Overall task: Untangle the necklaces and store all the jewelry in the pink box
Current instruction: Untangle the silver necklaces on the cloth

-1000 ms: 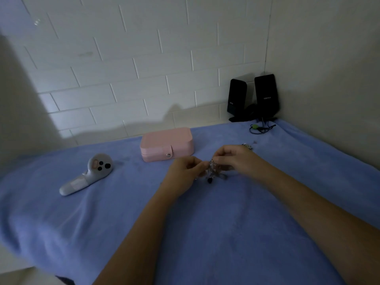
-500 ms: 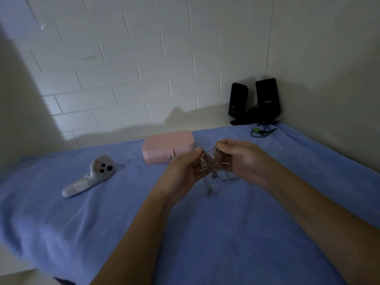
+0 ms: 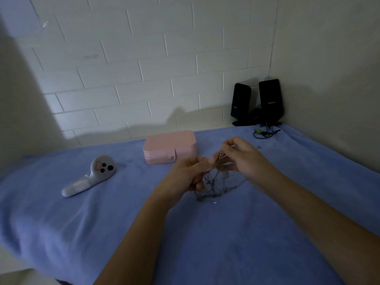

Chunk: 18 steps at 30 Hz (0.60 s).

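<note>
**Tangle lifted between my hands, box shut**

The tangled clump of thin silvery chain necklaces (image 3: 216,179) hangs between my two hands, just above the blue fleece cloth (image 3: 205,243), its lowest loops trailing down toward the fabric. My left hand (image 3: 185,173) has its fingers curled in, pinching strands at the clump's left side. My right hand (image 3: 244,159) pinches a strand at the top of the clump between thumb and fingertips, a little higher than the left. The chains blur together, so I cannot tell how many there are or where the knot sits.

A tiny pale piece (image 3: 214,202) lies on the cloth just below the tangle; it may be jewelry, but it is too small to tell.

Beyond my left hand sits the pink rectangular jewelry box (image 3: 169,147), lid down, snap tab fastened. I judge this the untangling step, early on. Next I need to spread the loops gently, find one free end and draw it out without tightening the knot.
</note>
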Each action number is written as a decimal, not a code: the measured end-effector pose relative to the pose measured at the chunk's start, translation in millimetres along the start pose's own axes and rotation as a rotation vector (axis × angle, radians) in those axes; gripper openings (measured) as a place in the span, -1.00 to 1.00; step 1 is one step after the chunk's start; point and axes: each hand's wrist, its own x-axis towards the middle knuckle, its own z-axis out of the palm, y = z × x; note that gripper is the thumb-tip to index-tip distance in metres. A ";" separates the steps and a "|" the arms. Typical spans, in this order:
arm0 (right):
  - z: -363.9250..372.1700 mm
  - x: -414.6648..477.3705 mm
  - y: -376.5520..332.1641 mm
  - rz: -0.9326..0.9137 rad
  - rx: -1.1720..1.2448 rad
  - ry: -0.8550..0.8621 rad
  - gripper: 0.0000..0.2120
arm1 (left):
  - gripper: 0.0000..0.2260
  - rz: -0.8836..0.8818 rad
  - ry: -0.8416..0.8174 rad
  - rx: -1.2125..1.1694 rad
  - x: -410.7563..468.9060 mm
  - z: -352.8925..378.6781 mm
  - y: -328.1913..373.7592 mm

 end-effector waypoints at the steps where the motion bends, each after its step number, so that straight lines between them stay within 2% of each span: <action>1: 0.3 1.7 2.8 -0.068 -0.116 0.062 -0.85 | -0.84 0.001 0.029 0.065 0.2 -0.3 -0.2; 3: -0.5 3.9 6.2 -0.135 -0.170 0.125 -0.84 | -0.84 0.003 0.112 0.141 2.8 -1.0 -3.0; 6: -3.2 2.8 4.9 -0.172 -0.087 0.119 -0.85 | -0.84 -0.062 0.242 0.013 5.1 -3.2 -7.3; 9: -3.6 -0.6 0.1 -0.190 -0.017 0.067 -0.85 | -0.85 -0.118 0.283 -0.061 5.4 -7.9 -9.6; 13: -3.3 -5.6 -7.9 -0.164 -0.008 0.032 -0.85 | -0.88 -0.053 0.362 0.209 11.3 -8.2 -16.0; 15: -3.9 -7.8 -11.9 -0.165 -0.035 0.011 -0.87 | -0.90 0.044 0.248 0.254 8.3 -1.5 -10.9; 18: -5.1 -9.3 -15.7 -0.173 -0.101 -0.022 -0.89 | -0.71 0.138 -0.031 0.178 -0.8 10.0 -3.2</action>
